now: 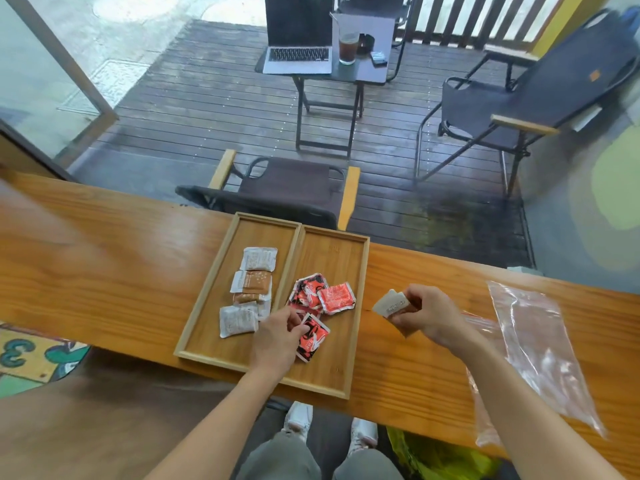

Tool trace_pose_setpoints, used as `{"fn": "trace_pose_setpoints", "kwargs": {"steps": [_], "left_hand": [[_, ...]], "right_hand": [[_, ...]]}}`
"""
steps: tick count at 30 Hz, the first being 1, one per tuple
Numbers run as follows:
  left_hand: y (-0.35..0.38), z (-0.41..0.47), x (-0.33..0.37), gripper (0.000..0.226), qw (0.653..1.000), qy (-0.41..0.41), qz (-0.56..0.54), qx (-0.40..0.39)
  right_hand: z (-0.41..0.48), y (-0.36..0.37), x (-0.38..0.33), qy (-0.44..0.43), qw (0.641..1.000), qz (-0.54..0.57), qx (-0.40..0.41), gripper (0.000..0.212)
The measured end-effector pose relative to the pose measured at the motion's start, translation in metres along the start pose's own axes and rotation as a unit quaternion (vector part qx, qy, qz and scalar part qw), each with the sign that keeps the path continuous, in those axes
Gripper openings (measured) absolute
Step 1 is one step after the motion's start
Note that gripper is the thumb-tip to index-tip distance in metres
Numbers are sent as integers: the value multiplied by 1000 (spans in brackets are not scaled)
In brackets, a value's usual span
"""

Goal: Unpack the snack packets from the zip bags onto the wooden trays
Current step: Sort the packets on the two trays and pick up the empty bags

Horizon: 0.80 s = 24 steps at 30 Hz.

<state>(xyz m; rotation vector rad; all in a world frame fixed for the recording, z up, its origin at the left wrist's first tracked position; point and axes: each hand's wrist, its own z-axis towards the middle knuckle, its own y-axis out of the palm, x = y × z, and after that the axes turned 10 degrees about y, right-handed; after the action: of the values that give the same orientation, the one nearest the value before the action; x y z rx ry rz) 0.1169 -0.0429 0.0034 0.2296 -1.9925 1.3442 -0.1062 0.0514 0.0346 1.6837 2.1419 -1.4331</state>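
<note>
Over the right wooden tray, the left hand reaches down, and its fingers pinch a red snack packet at the near end of that tray. The packet lies partly under the fingers, with one corner pointing back toward the person. Just past it sits a small heap of more red packets, some lying on top of each other.

Beside that tray, over the bare table, the right hand holds a pale packet. Its fingers are curled around one end, and the other end sticks out toward the trays. The packet is up in the hand and does not touch the table.

Next to the right tray, and touching it along one long side, is the left wooden tray. Four pale and brown packets lie on it in a loose row from far to near, some of them overlapping.

To the right of the right arm, a clear zip bag lies flat on the table. Part of it hangs past the near edge, and it looks empty, but it is see-through and shiny, so that is hard to tell.

Below the table edge you can see two white shoes and grey trouser legs. Past the table there is a dark wooden deck with folding chairs. A small dark table stands there too, with an open laptop and a glass of dark drink on it.
</note>
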Motion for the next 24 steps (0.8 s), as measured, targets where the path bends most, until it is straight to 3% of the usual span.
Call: {"fn": "trace_pose_setpoints", "kwargs": {"steps": [7, 12, 15, 20, 24], "left_hand": [[-8, -1, -3, 24, 991, 66, 119, -3], [-42, 8, -20, 22, 983, 115, 123, 68], [-65, 20, -46, 35, 977, 143, 128, 92], [-78, 27, -97, 68, 968, 118, 220, 25], [-74, 22, -126, 75, 964, 121, 237, -25]], "right_hand": [[-4, 6, -40, -47, 997, 58, -20, 21], [6, 24, -74, -58, 994, 74, -56, 20], [14, 41, -96, -59, 992, 74, -77, 19], [29, 75, -131, -73, 986, 93, -117, 20], [39, 102, -153, -62, 982, 110, -139, 20]]}}
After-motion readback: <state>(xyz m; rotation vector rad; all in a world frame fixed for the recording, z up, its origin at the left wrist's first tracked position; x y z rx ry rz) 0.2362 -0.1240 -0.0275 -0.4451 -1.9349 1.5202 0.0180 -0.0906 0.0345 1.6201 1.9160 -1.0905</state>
